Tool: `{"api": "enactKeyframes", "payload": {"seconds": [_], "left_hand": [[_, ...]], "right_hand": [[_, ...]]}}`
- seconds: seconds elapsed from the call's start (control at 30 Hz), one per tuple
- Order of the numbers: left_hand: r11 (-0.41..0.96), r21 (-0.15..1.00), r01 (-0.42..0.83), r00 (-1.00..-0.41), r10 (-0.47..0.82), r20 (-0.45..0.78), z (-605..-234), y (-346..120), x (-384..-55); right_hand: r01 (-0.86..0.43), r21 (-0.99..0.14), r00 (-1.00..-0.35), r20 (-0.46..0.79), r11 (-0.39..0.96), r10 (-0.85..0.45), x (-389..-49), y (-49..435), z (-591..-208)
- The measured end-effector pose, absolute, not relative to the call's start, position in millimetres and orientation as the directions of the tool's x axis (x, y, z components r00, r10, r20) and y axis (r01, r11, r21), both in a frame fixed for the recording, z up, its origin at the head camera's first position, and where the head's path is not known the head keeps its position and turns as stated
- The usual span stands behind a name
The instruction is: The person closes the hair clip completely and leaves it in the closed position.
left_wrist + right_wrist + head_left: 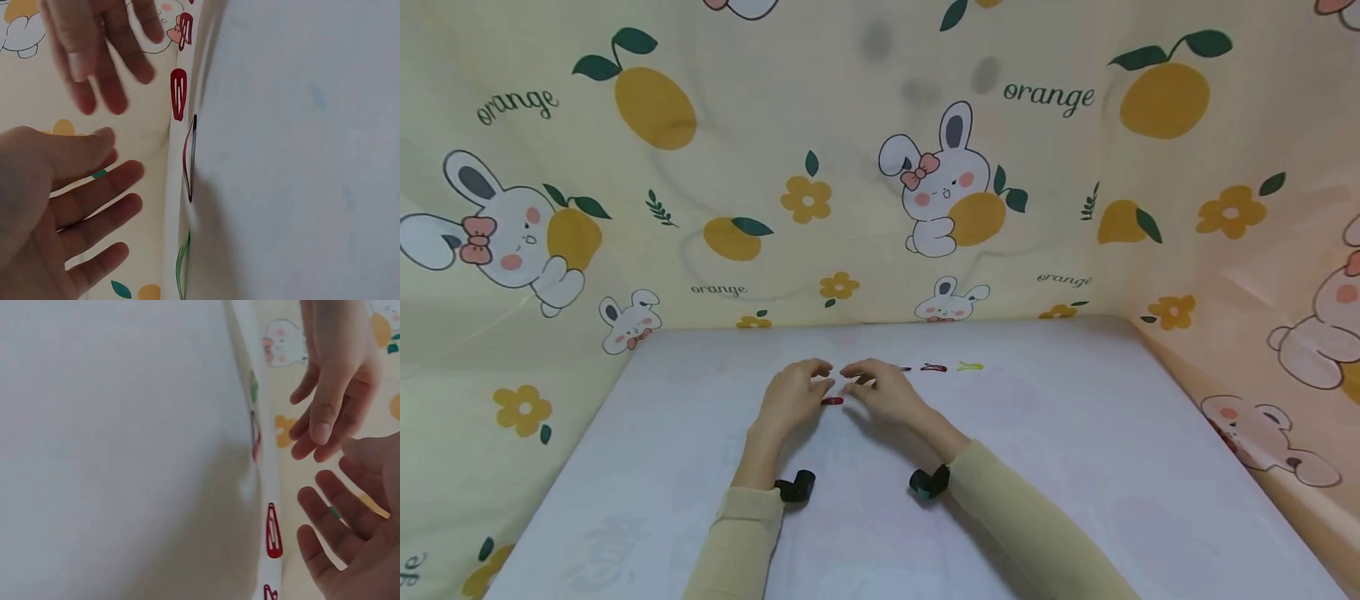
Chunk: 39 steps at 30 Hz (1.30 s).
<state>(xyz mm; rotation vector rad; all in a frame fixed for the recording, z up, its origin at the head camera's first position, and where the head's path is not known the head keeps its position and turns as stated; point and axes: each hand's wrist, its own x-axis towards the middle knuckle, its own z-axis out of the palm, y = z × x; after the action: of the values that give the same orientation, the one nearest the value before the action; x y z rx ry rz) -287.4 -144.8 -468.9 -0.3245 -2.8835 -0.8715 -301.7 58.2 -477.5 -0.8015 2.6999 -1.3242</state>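
In the head view my left hand (792,396) and right hand (889,393) face each other over the white table, fingers loosely bent and holding nothing. A red snap hair clip (832,401) lies beside the left fingertips. From the left wrist, that clip (189,159) shows nearly edge-on, with a green hair clip (180,269) on one side and another red hair clip (179,94) on the other. In the right wrist view the fingers of both hands are apart, with a gap between the hands. The green clip is hidden in the head view.
Farther right lie a red hair clip (934,367) and a yellow hair clip (970,366); one more, dark red, is partly behind the right hand. A patterned cloth (850,167) with rabbits and oranges rises behind the white table (1075,467) and at its sides.
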Motion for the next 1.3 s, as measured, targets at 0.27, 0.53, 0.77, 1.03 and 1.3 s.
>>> {"api": "enactKeyframes", "payload": {"seconds": [0.27,0.53,0.77,1.03,1.3], "left_hand": [[0.798,0.56,0.224,-0.967,0.11,0.229,-468,-132,-292],[0.775,0.592,0.222,-0.964,0.082,0.254,-469,-121,-301],[0.779,0.592,0.206,-0.971,0.09,0.22,-469,-114,-311],[0.796,0.567,0.211,-0.976,0.136,0.172,-472,-112,-322],[0.812,0.546,0.205,-0.979,0.178,0.102,-477,-113,-331]], "right_hand": [[-0.467,-0.777,-0.877,0.342,0.423,-0.339,-303,72,-470],[-0.451,-0.798,-0.891,0.377,0.399,-0.252,-313,85,-469],[-0.429,-0.788,-0.903,0.351,0.442,-0.25,-325,91,-468],[-0.376,-0.75,-0.922,0.24,0.544,-0.306,-334,93,-467],[-0.407,-0.649,-0.9,0.164,0.642,-0.405,-345,89,-465]]}}
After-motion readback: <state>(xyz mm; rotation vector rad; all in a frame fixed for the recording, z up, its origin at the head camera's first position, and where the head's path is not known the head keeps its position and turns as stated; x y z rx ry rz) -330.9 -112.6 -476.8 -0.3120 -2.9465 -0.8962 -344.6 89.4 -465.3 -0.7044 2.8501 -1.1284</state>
